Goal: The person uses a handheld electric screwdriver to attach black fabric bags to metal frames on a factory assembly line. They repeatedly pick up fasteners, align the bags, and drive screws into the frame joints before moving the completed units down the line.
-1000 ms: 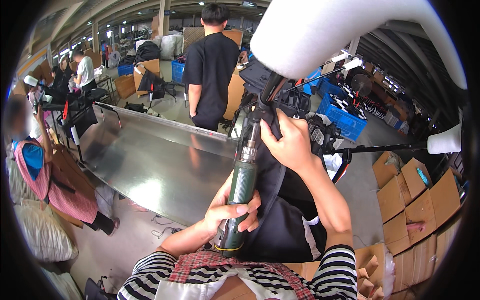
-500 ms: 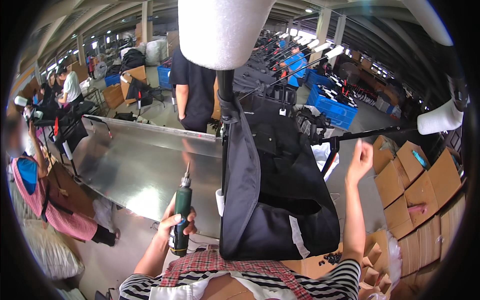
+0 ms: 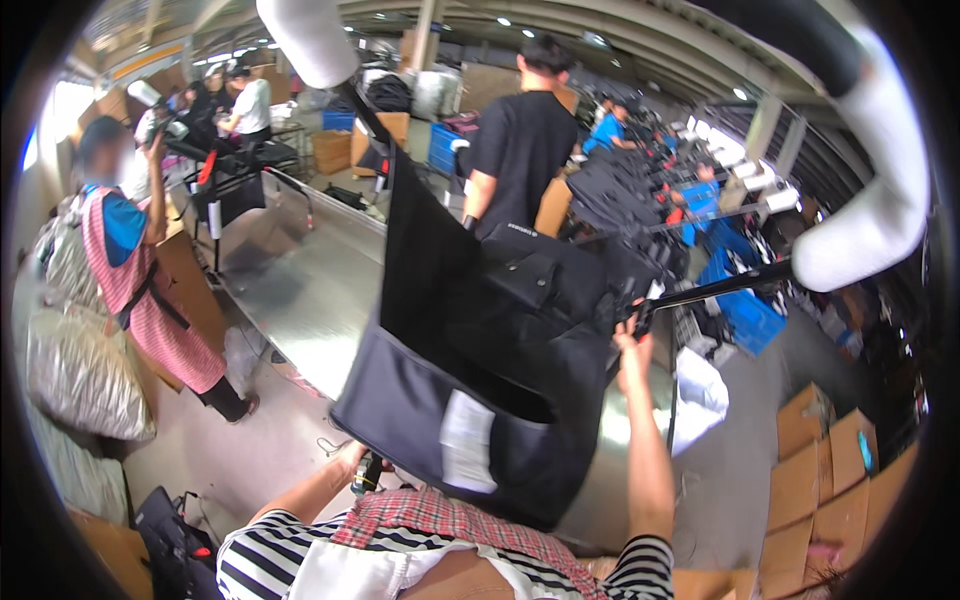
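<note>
In front of me a black fabric stroller-like frame (image 3: 560, 440) stands tilted on the bench, a white label (image 3: 468, 440) on its fabric pocket. My right hand (image 3: 632, 355) has its fingers wrapped round a joint of the black frame tube (image 3: 715, 288) on the right side. Low at the left, my left hand (image 3: 352, 458) is closed on a dark green electric screwdriver (image 3: 367, 474). Most of that tool and the fingers is hidden behind the fabric. White foam sleeves (image 3: 868, 190) cover the tube ends near my head.
A shiny metal bench (image 3: 300, 280) runs under the frame. One person in black (image 3: 525, 135) stands behind it; another in a pink apron (image 3: 150, 290) works at the left. Open cardboard boxes (image 3: 830, 480) stand at the right, blue crates (image 3: 745, 315) beyond the bench.
My right hand has moved from the air beside the frame onto its joint. The frame has turned and tilted, and the screwdriver has gone down behind the fabric. My view has swung left.
</note>
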The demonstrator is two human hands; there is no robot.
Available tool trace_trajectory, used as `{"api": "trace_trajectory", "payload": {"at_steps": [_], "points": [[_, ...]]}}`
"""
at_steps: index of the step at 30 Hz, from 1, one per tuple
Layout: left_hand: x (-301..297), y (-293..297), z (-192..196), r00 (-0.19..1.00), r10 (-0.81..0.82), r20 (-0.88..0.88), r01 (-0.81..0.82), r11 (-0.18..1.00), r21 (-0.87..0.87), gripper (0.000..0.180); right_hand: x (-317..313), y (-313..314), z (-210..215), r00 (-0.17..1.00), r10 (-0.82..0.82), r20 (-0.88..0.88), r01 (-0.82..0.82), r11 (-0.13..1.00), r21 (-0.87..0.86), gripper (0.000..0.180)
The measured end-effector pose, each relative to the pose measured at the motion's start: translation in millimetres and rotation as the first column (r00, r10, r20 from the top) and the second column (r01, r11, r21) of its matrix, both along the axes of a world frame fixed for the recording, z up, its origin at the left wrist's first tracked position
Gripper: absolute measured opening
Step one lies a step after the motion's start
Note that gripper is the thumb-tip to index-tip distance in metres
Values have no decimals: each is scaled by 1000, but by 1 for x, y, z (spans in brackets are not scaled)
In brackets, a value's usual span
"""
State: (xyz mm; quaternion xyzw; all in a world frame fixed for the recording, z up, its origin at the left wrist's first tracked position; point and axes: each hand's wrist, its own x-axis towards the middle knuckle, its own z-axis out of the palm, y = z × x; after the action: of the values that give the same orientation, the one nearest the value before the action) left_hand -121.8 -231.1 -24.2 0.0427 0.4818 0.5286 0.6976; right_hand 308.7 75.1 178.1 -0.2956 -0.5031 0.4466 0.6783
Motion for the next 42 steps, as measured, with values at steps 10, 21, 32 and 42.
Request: {"api": "trace_trajectory", "payload": {"at_steps": [10, 21, 32, 42], "points": [[-20, -34, 23, 995, 33, 89, -45, 990, 134, 50, -393, 48, -10, 921, -176, 348, 75, 956, 285, 88], [-21, 37, 38, 908, -399, -129, 413, 903, 117, 86, -298, 126, -145, 285, 145, 948, -352, 935, -37, 60], [110, 169, 42, 808, -581, -97, 559, 809, -182, 79, 194, 341, -266, 527, -333, 782, 580, 814, -45, 36], [150, 188, 70, 889, -445, 111, 458, 849, -262, 79, 264, 541, -73, 734, -498, 462, 521, 849, 86, 61]]}}
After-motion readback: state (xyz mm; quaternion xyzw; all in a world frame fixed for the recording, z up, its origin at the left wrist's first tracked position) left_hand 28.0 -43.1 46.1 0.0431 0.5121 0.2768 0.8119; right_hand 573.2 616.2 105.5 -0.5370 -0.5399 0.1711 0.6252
